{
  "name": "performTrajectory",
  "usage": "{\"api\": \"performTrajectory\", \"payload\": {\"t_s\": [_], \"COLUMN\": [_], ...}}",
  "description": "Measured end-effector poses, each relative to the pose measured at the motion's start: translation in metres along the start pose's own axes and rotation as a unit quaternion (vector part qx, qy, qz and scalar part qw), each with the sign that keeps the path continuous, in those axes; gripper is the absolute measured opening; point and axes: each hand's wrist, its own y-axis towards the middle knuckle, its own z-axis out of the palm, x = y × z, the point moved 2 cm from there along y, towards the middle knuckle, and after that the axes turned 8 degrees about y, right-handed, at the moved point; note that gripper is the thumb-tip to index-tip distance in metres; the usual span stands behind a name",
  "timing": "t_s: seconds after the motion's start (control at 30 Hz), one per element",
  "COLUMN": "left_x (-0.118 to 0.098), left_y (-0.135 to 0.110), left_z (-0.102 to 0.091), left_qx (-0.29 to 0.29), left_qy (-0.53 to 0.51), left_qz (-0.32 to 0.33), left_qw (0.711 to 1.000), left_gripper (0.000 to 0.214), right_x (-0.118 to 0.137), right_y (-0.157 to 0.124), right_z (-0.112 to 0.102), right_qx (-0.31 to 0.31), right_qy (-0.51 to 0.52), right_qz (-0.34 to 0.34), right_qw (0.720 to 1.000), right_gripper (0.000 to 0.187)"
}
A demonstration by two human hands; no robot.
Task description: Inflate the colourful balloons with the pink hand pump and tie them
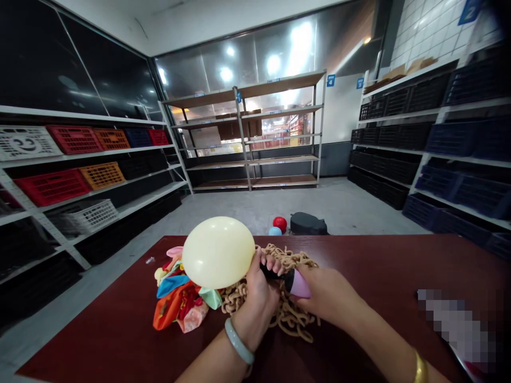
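A pale yellow inflated balloon (218, 252) stands out to the left of my left hand (261, 287), its neck end hidden at my thumb. That hand is closed around the black part of a hand balloon pump (300, 284). My right hand (319, 292) grips the pump's pink-purple end. Under both hands lies a heap of tan rope (295, 327). Left of the rope, beneath the balloon, is a pile of colourful cloth-like pieces (173, 306) in orange, blue, red, pink and mint green.
The dark red table (371, 255) carries a blurred-out flat object (459, 330) at right. Beyond its far edge a red ball (280, 224), a light-blue ball (275, 231) and a dark bag (308, 223) are on the floor. Shelves with crates (54, 187) line the sides.
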Motion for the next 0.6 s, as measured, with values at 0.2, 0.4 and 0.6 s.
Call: {"api": "performTrajectory", "payload": {"t_s": [0.2,0.4,0.6], "left_x": [-0.013,-0.082,-0.112], "left_y": [0.015,0.034,0.034], "left_z": [-0.009,-0.023,-0.024], "left_qx": [-0.03,-0.027,0.027], "left_qy": [0.013,-0.003,-0.021], "left_qz": [-0.022,0.039,0.097], "left_qw": [0.999,0.999,0.995], "left_gripper": [0.033,0.033,0.033], "right_x": [0.002,-0.001,-0.005], "right_y": [0.004,0.001,-0.003], "right_z": [0.006,-0.008,-0.021], "right_qx": [0.014,0.026,0.016], "right_qy": [0.044,0.048,0.006], "right_qz": [0.017,0.008,-0.01], "right_qw": [0.999,0.998,1.0], "right_gripper": [0.034,0.032,0.035]}}
